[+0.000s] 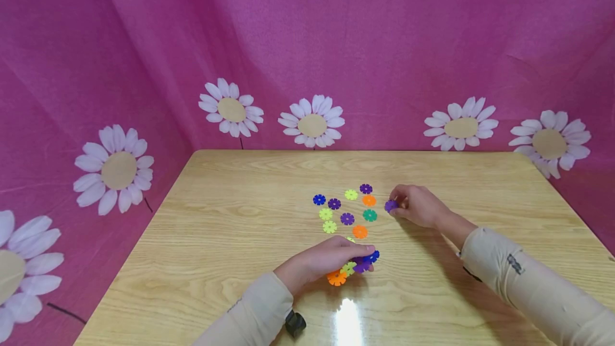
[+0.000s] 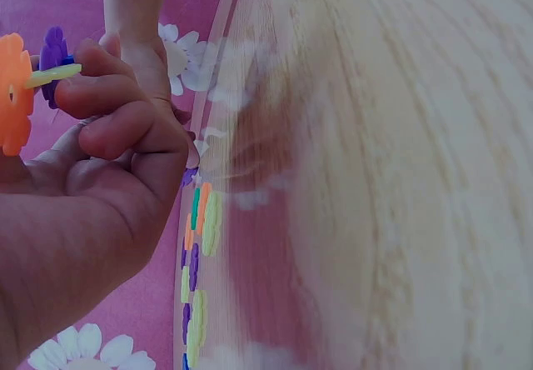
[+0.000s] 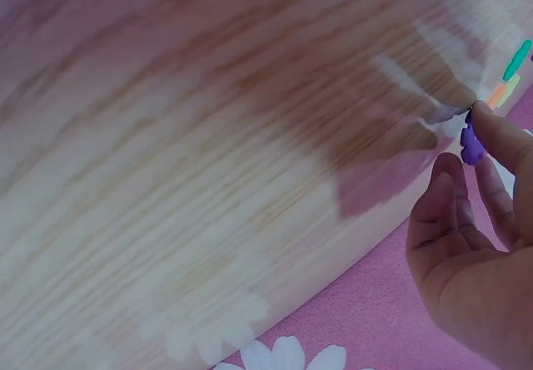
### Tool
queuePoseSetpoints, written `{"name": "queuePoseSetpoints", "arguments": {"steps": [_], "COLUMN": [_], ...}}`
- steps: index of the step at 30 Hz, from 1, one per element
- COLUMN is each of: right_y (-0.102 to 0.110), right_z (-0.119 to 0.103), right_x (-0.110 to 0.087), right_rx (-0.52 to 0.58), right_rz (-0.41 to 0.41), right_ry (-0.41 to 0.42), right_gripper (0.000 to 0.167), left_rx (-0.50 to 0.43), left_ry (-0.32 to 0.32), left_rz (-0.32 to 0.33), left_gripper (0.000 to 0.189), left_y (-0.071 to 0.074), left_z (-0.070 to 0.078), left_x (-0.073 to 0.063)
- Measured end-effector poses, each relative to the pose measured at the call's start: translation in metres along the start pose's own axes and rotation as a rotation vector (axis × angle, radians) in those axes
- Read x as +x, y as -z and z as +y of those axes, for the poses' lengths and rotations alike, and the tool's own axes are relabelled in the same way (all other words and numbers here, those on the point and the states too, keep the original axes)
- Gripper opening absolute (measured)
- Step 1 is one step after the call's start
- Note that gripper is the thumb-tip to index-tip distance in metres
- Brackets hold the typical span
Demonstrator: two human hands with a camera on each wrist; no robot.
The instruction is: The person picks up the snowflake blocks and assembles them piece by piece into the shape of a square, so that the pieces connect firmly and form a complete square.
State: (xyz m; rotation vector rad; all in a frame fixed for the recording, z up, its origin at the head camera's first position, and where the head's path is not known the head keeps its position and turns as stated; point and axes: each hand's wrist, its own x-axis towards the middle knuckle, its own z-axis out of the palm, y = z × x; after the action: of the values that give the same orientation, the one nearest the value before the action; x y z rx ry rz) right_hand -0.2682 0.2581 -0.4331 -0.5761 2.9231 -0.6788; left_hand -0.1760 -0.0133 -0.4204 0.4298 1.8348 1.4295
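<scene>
My left hand (image 1: 324, 258) grips a small cluster of notched plastic discs over the near middle of the table. In it are an orange disc (image 1: 337, 278), a yellow-green disc (image 1: 348, 268), a purple disc (image 1: 361, 266) and a blue disc (image 1: 372, 256). The left wrist view has the yellow-green disc (image 2: 55, 75) slotted edge-on between the orange disc (image 2: 14, 95) and the purple one. Farther out on the right, my right hand (image 1: 422, 207) pinches a single purple disc (image 1: 391, 206) between thumb and fingers, close over the table.
Between the hands and toward the back lie several loose discs, among them a green disc (image 1: 369, 215), an orange disc (image 1: 360, 232) and a dark blue disc (image 1: 319, 199). They rest on a wooden table (image 1: 216, 228). A pink curtain (image 1: 384, 41) with daisies hangs behind and at the sides.
</scene>
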Motion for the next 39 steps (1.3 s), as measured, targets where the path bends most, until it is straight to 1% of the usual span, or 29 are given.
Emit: {"name": "queuePoseSetpoints", "arguments": {"steps": [5,10,12,16,20,26,32,39], "right_y": [-0.002,-0.004,-0.005,-0.004,-0.003,-0.005,-0.007,-0.005], "right_z": [-0.003,-0.007,-0.008,-0.010,-0.011,-0.013,-0.014,-0.015], "right_x": [-0.001,-0.002,-0.003,-0.010,-0.017,-0.023,-0.031,-0.038], "right_rx": [0.008,0.045,0.061,0.069,0.088,0.133,0.162,0.219], "right_rz": [0.022,0.050,0.065,0.093,0.110,0.136,0.166,0.155], "right_ry": [-0.010,0.000,0.016,0.021,-0.004,-0.032,-0.040,-0.045], "right_gripper": [0.023,0.019,0.019,0.022,0.024,0.027,0.029,0.027], "left_rx": [0.008,0.011,0.008,0.012,0.023,0.022,0.023,0.026], "left_ry": [0.000,0.001,-0.001,-0.011,-0.012,-0.019,-0.018,-0.011], "left_rz": [0.008,0.009,0.011,0.003,0.001,0.000,0.009,0.016], "left_gripper": [0.057,0.058,0.057,0.056,0.056,0.055,0.053,0.052], "left_y": [0.000,0.001,0.001,-0.002,-0.004,-0.001,0.000,0.001], "left_z": [-0.001,0.000,0.000,0.003,0.004,0.000,-0.002,-0.002], "left_x": [0.000,-0.001,-0.001,-0.001,0.000,0.002,0.002,0.001]}}
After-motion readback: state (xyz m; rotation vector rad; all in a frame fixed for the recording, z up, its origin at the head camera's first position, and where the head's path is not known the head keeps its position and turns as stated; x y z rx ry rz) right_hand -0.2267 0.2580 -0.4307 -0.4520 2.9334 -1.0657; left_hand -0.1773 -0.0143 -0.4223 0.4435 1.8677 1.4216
